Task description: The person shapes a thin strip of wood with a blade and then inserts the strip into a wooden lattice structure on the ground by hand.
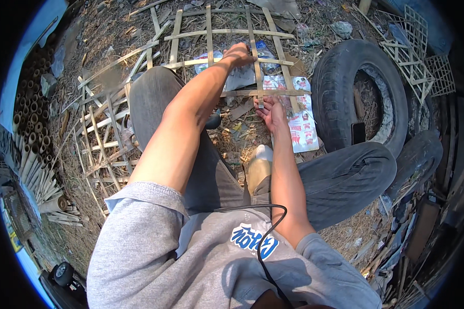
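A lattice of pale split bamboo strips (216, 32) lies in front of me, its strips crossing in open squares. Reaching to the far side, my left hand (237, 54) is closed at one crossing strip, its fingertips partly hidden. Nearer to me, my right hand (271, 112) pinches the near end of a lengthwise bamboo strip (260, 87), just below the nearest crosswise strip. Beneath the lattice are a grey flat block (241, 77) and a white sheet with red print (302, 126).
A worn tyre (335, 98) lies to the right, with a dark phone (358, 133) on it. Another bamboo lattice (102, 147) rests at my left, beyond which bamboo poles (33, 126) are stacked. More lattice pieces (410, 67) lie at the far right. Straw and scraps litter the ground.
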Action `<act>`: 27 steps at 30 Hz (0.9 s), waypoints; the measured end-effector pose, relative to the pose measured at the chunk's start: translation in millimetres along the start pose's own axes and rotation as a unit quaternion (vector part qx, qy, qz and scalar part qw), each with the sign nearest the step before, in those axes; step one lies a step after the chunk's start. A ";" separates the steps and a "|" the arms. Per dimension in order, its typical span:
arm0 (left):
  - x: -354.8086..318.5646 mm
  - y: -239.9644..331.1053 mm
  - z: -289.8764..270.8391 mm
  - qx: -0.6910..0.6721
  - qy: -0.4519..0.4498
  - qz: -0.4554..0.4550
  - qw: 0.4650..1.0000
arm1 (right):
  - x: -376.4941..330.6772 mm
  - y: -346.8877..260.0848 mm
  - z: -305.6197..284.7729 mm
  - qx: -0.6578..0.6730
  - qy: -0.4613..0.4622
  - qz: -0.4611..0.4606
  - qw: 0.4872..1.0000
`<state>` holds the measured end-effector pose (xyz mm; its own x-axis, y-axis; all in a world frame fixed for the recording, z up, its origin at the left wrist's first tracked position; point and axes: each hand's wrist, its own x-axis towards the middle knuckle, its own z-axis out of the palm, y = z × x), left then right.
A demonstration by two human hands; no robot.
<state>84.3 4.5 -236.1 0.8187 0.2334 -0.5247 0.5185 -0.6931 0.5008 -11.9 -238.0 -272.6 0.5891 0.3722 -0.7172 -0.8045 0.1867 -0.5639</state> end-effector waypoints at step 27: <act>11.2 -24.1 -18.1 -0.096 0.081 0.046 0.991 | 15.9 -5.5 51.5 -0.105 0.022 -0.131 0.986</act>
<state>85.5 36.2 -241.6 0.8851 0.2928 -0.3617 0.4652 -0.5769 0.6714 -2.0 -186.3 -259.8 0.7810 0.2964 -0.5497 -0.5933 0.0772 -0.8013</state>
